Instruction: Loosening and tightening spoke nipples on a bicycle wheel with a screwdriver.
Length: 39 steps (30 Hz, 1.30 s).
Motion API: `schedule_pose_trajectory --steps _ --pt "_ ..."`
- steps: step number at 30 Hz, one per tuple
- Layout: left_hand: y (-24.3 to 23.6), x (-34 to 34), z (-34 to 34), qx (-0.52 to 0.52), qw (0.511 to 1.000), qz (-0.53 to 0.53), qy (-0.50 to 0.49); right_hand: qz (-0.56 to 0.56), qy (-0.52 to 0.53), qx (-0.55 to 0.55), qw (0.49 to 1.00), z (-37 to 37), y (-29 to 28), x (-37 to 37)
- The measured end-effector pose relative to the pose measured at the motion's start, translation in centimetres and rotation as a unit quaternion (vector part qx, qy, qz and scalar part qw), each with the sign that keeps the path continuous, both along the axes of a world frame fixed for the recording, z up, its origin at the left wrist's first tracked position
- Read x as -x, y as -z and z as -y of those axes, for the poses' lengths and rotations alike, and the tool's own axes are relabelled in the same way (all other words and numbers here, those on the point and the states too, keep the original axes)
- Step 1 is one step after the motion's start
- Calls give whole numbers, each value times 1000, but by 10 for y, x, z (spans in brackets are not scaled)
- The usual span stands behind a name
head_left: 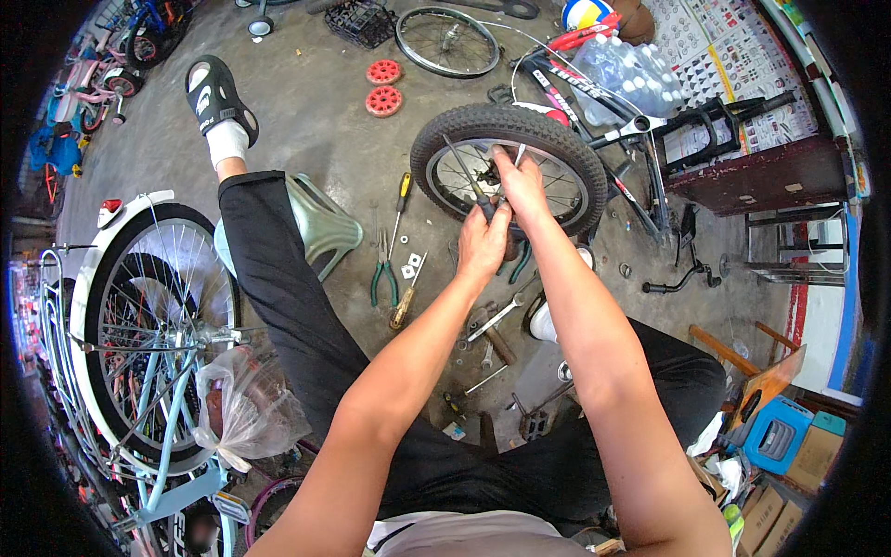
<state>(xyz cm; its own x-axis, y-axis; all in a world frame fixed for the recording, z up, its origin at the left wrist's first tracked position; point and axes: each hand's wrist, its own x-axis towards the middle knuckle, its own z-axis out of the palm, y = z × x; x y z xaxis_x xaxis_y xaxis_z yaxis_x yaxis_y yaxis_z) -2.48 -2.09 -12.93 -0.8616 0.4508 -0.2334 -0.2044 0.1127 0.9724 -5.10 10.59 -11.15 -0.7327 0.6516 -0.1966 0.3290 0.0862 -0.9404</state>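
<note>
A bicycle wheel with a knobbly black tyre (583,160) is in front of me, its spokes and hub facing my hands. My left hand (484,245) is closed round the dark handle of a screwdriver (464,174), whose long shaft points up and left across the spokes. Just to the right, over the hub area, my right hand (521,190) is closed on a thin silver tool (521,152); its exact kind is hard to make out. My fingers partly hide the hub.
Pliers (382,269), a yellow-handled screwdriver (403,197), wrenches (497,316) and small parts lie on the floor. A bicycle frame (640,125) stands at the right behind the wheel. A white-fendered bicycle (88,269) is on the left, near a pale green stool (325,227).
</note>
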Motion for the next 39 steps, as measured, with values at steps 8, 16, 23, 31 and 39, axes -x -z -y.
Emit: schedule_pose_trajectory --steps 8,16,23,31,39 --pt "-13 7 71 -55 993 71 -81 -77 28 50 995 3 20 0" --pt "-22 0 110 31 992 115 -40 -97 88 38 991 -11 57 19" --pt "91 4 147 259 959 -31 -109 -81 -15 132 988 -19 18 7" --pt "-12 58 74 181 932 -302 -82 -88 -42 107 989 -16 8 -22" --pt "-47 132 23 166 920 -350 49 -56 -21 -618 784 -26 -94 -39"
